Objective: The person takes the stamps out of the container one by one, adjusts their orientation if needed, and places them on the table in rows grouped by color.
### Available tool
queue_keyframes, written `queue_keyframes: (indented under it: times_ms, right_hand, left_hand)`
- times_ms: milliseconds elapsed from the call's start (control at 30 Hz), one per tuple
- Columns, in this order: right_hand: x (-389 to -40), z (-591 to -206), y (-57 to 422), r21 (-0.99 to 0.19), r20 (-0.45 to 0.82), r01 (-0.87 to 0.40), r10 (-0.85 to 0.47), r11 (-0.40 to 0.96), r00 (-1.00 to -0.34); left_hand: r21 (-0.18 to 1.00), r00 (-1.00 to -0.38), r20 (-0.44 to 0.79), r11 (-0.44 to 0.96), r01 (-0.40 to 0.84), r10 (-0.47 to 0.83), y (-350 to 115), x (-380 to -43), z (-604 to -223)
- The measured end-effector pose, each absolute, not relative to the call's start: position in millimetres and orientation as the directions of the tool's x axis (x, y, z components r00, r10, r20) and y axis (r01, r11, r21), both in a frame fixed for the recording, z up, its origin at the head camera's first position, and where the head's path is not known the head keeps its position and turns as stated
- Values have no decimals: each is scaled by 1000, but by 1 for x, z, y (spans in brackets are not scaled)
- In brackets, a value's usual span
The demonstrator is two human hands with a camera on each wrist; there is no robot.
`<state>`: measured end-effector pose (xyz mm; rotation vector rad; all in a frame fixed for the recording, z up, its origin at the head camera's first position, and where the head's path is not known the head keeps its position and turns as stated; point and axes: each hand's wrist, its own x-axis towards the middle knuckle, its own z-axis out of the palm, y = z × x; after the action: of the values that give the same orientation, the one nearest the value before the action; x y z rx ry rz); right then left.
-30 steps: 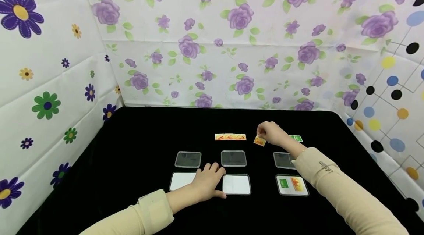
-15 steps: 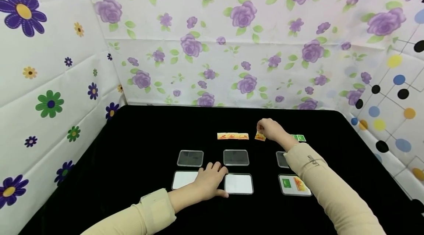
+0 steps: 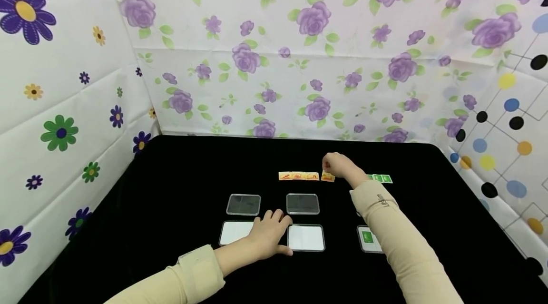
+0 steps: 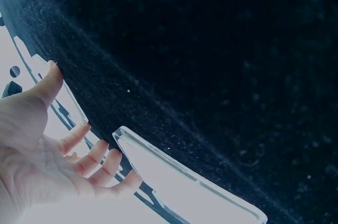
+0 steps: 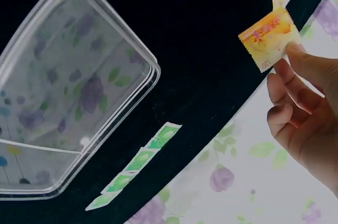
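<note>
Between thumb and forefinger, my right hand (image 3: 340,165) pinches a yellow-orange stamp (image 3: 327,177) with perforated edges. In the right wrist view this stamp (image 5: 266,36) is held by one corner, near the end of a row of orange stamps (image 3: 298,176). My left hand (image 3: 269,235), fingers spread and slightly bent, lies over the edge of a white-backed case (image 3: 235,233) and close to a second white-backed case (image 3: 306,238). In the left wrist view, the fingertips of the left hand (image 4: 63,150) reach near a case (image 4: 190,182); whether they touch it is unclear.
A strip of green stamps (image 3: 381,178) lies behind the right forearm. Two clear lids (image 3: 243,204) stand behind the white-backed cases; a third clear lid (image 5: 90,92) is mostly covered by the sleeve in the head view. At right, a case holds a green stamp (image 3: 367,237).
My right hand has moved left with the stamp, bringing it near the orange row. The right sleeve now covers more of the right-hand case. The left hand stays in place.
</note>
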<state>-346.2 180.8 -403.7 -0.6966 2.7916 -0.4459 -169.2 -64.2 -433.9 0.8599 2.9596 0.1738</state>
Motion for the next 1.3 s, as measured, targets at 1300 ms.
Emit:
queue_keyframes:
  times_ms: [1300]
  right_hand:
    - [-352, -430, 165, -222, 9, -354, -361, 908, -932]
  left_hand:
    - [109, -841, -9, 837, 536, 540, -64, -168, -436]
